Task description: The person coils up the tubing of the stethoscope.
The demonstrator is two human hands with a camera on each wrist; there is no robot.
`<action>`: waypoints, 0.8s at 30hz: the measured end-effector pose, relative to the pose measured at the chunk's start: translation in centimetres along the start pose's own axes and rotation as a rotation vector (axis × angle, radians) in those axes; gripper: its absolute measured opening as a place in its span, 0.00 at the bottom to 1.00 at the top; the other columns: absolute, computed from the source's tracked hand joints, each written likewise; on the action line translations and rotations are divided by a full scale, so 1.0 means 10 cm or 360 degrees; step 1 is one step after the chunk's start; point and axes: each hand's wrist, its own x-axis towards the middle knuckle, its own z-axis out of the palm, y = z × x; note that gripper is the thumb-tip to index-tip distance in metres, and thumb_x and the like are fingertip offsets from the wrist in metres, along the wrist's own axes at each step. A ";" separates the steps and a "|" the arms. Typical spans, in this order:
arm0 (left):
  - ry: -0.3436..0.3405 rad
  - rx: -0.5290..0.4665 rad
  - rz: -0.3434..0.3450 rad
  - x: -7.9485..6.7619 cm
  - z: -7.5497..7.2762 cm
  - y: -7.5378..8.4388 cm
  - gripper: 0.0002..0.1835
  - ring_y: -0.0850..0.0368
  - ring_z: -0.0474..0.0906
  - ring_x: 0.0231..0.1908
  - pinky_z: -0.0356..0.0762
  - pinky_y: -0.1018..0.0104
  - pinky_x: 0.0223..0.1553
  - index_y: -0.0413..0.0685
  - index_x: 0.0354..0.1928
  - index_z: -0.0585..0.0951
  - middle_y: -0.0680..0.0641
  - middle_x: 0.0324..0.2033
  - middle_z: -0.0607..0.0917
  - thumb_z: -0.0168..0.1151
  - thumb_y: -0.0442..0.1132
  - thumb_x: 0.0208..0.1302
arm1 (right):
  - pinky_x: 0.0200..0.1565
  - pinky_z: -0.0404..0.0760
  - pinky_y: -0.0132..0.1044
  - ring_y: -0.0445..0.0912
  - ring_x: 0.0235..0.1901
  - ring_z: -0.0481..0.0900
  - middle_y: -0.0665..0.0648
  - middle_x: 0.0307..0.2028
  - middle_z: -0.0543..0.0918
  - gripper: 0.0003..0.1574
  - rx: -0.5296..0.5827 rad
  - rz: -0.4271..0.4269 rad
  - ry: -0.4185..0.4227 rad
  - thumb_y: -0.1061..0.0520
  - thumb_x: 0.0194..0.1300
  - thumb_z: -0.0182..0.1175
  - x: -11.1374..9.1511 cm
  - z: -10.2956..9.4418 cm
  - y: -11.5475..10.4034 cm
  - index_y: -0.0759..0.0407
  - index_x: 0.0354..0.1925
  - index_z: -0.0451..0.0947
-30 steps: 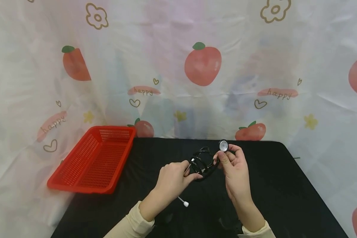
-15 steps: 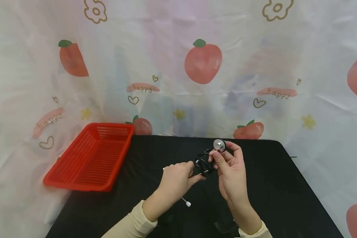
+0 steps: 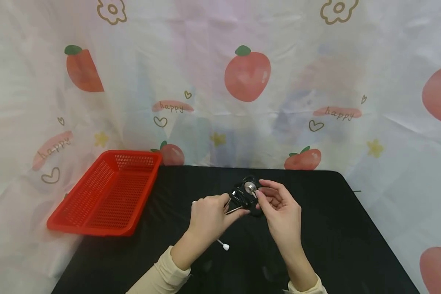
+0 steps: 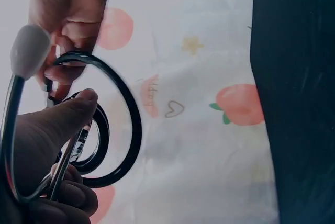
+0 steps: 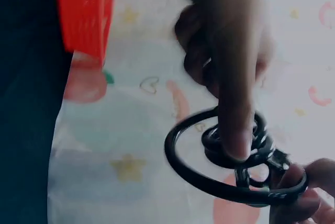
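Observation:
A black stethoscope is held between both hands above the table, its tubing (image 3: 239, 197) wound into a coil. My left hand (image 3: 207, 216) grips the metal ear tubes and the near side of the coil, thumb along it. One white ear tip (image 4: 30, 51) sticks up beside that hand in the left wrist view. My right hand (image 3: 283, 214) pinches the silver chest piece (image 3: 250, 187) between thumb and fingers, close against the coil. In the right wrist view a wide loop of tubing (image 5: 180, 169) runs toward the right hand's fingers (image 5: 298, 208).
A red perforated plastic basket (image 3: 154, 175) stands at the table's left. Black cloth covers the table (image 3: 327, 228). Behind it hangs a pale curtain (image 3: 202, 49) with printed fruit, flowers and hearts.
My right hand has moved left, bringing the chest piece from beyond the coil to right against it and turning it over. My left hand keeps its grip. The head view has shifted slightly.

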 end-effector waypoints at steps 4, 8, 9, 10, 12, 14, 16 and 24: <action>0.0021 0.0038 0.0061 0.03 -0.07 -0.03 0.34 0.70 0.52 0.10 0.42 0.73 0.14 0.59 0.16 0.65 0.62 0.10 0.61 0.74 0.73 0.47 | 0.29 0.79 0.27 0.38 0.26 0.82 0.51 0.34 0.89 0.11 -0.0366 -0.0152 -0.0116 0.64 0.67 0.69 0.02 -0.03 0.00 0.55 0.46 0.87; 0.0030 0.0041 0.0119 0.04 -0.10 -0.03 0.33 0.68 0.54 0.10 0.41 0.73 0.14 0.58 0.16 0.67 0.62 0.10 0.62 0.77 0.71 0.43 | 0.27 0.77 0.29 0.35 0.23 0.79 0.47 0.29 0.88 0.07 -0.0583 -0.0178 -0.0341 0.62 0.69 0.69 0.04 -0.05 -0.04 0.51 0.43 0.88; 0.0027 0.0042 0.0126 0.04 -0.10 -0.03 0.32 0.68 0.56 0.09 0.41 0.73 0.14 0.58 0.17 0.68 0.62 0.10 0.62 0.77 0.71 0.43 | 0.27 0.77 0.30 0.35 0.23 0.79 0.46 0.29 0.88 0.07 -0.0588 -0.0167 -0.0411 0.60 0.70 0.68 0.03 -0.05 -0.05 0.51 0.45 0.88; 0.0020 0.0035 0.0132 0.03 -0.10 -0.03 0.31 0.67 0.57 0.09 0.42 0.73 0.14 0.58 0.17 0.70 0.62 0.10 0.63 0.78 0.70 0.43 | 0.26 0.76 0.31 0.36 0.23 0.79 0.46 0.30 0.88 0.07 -0.0583 -0.0150 -0.0478 0.59 0.70 0.68 0.03 -0.05 -0.06 0.52 0.46 0.87; 0.0004 0.0040 0.0144 0.03 -0.12 -0.04 0.30 0.67 0.59 0.10 0.43 0.74 0.14 0.57 0.18 0.72 0.62 0.10 0.65 0.78 0.69 0.44 | 0.26 0.75 0.31 0.36 0.23 0.78 0.46 0.30 0.88 0.11 -0.0604 -0.0139 -0.0583 0.59 0.69 0.68 0.01 -0.05 -0.07 0.52 0.50 0.86; -0.0003 0.0059 0.0159 0.04 -0.14 -0.05 0.29 0.67 0.60 0.10 0.44 0.74 0.14 0.57 0.19 0.73 0.61 0.11 0.67 0.78 0.69 0.45 | 0.28 0.76 0.30 0.36 0.25 0.78 0.46 0.33 0.88 0.15 -0.0641 -0.0175 -0.0653 0.60 0.68 0.69 0.00 -0.05 -0.06 0.53 0.53 0.85; -0.0002 0.0082 0.0191 0.05 -0.14 -0.06 0.29 0.66 0.60 0.09 0.45 0.75 0.14 0.56 0.20 0.75 0.60 0.11 0.69 0.77 0.69 0.47 | 0.29 0.77 0.30 0.35 0.27 0.78 0.47 0.37 0.89 0.19 -0.0698 -0.0253 -0.0690 0.62 0.67 0.69 0.01 -0.05 -0.03 0.53 0.55 0.85; -0.0073 0.0209 0.0298 0.04 -0.09 -0.08 0.30 0.65 0.54 0.09 0.43 0.75 0.14 0.57 0.20 0.75 0.59 0.11 0.68 0.74 0.72 0.48 | 0.33 0.78 0.32 0.38 0.32 0.78 0.51 0.47 0.86 0.20 -0.0722 -0.0336 -0.0782 0.67 0.69 0.64 0.08 -0.07 0.06 0.55 0.57 0.85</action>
